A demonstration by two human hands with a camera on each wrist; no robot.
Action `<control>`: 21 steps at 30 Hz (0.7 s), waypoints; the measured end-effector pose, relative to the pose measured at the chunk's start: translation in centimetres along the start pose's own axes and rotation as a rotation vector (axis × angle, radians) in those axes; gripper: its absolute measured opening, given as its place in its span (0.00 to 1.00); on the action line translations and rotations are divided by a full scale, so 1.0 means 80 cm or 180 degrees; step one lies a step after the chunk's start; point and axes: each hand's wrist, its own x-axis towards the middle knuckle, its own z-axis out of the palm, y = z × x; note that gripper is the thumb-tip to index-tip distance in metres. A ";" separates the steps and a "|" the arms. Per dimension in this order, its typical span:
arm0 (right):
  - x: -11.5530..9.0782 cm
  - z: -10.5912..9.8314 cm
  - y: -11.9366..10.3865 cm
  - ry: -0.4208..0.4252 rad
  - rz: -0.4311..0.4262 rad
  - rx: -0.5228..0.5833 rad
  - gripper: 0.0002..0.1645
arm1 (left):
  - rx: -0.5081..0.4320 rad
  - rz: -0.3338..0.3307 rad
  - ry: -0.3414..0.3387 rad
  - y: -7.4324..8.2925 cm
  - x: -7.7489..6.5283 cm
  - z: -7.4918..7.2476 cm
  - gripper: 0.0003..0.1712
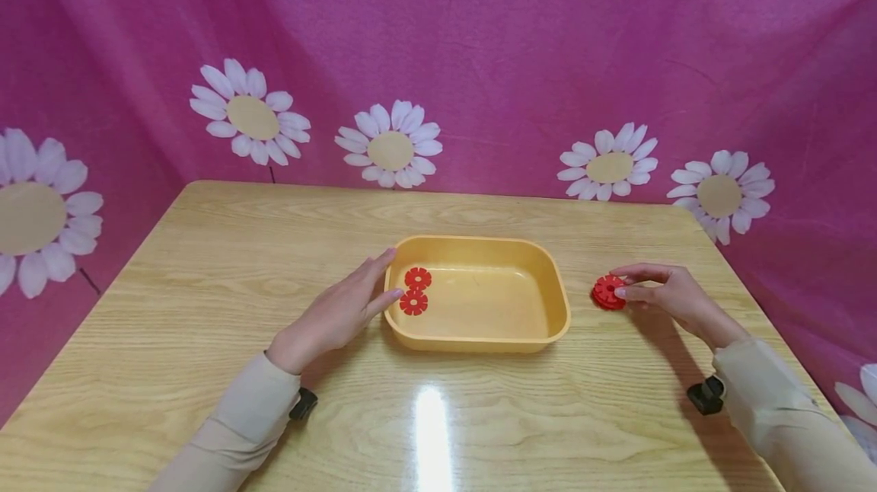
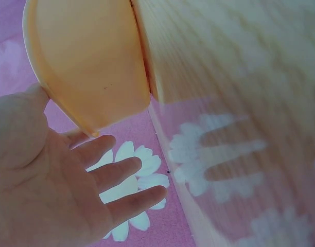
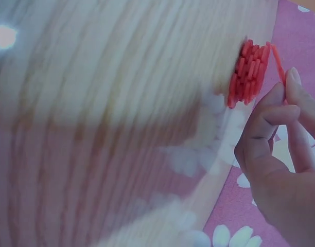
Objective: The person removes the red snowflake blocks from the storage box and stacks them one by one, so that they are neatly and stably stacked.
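Note:
A yellow plastic basin (image 1: pixel 493 343) stands on the table. My left hand (image 1: pixel 334 315) is at its left end, thumb and index finger touching the rim and the other fingers stretched out beside the wall. Inside, at the left, lie two red notched discs (image 1: pixel 414 302), shaped like flowers. To the right of the basin, my right hand (image 1: pixel 674 300) pinches one red notched disc (image 3: pixel 278 63) between thumb and index finger. That disc is tilted at the top of a short stack of red discs (image 3: pixel 247 73), seen edge-on in the right wrist view.
The pale wooden table (image 1: pixel 274 233) has a glossy top that reflects a light near its front. Behind and beside it hangs a magenta cloth (image 1: pixel 479 58) printed with large white daisies. Table surface lies between the basin and the disc stack.

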 end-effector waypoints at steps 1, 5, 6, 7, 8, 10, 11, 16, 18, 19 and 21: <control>0.001 0.000 0.001 0.0003 0.0019 0.0012 0.36 | 0.0001 -0.0003 0.0001 0.000 0.000 0.000 0.43; 0.002 0.001 0.007 -0.0009 0.0094 0.0069 0.36 | -0.0015 0.0010 0.0003 0.000 0.000 0.000 0.43; 0.003 0.001 0.008 -0.0013 0.0099 0.0083 0.35 | -0.0018 0.0016 0.0004 0.000 0.000 0.001 0.43; 0.003 0.001 0.009 -0.0008 0.0108 0.0081 0.35 | -0.0022 0.0021 0.0006 0.000 0.000 0.001 0.43; 0.004 0.002 0.010 -0.0009 0.0106 0.0084 0.35 | -0.0025 0.0025 0.0010 0.000 0.000 0.001 0.43; 0.004 0.002 0.011 -0.0003 0.0116 0.0062 0.35 | -0.0028 0.0020 0.0013 -0.001 0.000 0.001 0.43; 0.004 0.003 0.011 0.0002 0.0118 0.0053 0.35 | -0.0034 0.0013 0.0016 -0.001 0.000 0.001 0.43; 0.002 0.001 0.010 0.0029 0.0111 -0.0044 0.35 | -0.0062 -0.0033 0.0009 0.000 0.000 0.001 0.43; 0.001 0.000 0.008 0.0027 0.0067 -0.0038 0.35 | -0.0068 -0.0039 0.0011 0.000 0.000 0.001 0.43; 0.001 -0.001 0.006 0.0022 0.0042 -0.0026 0.35 | -0.0071 -0.0042 0.0013 0.000 0.000 0.001 0.43; 0.001 -0.001 0.001 0.0004 0.0002 0.0006 0.36 | -0.0070 -0.0034 0.0023 -0.001 0.000 0.001 0.43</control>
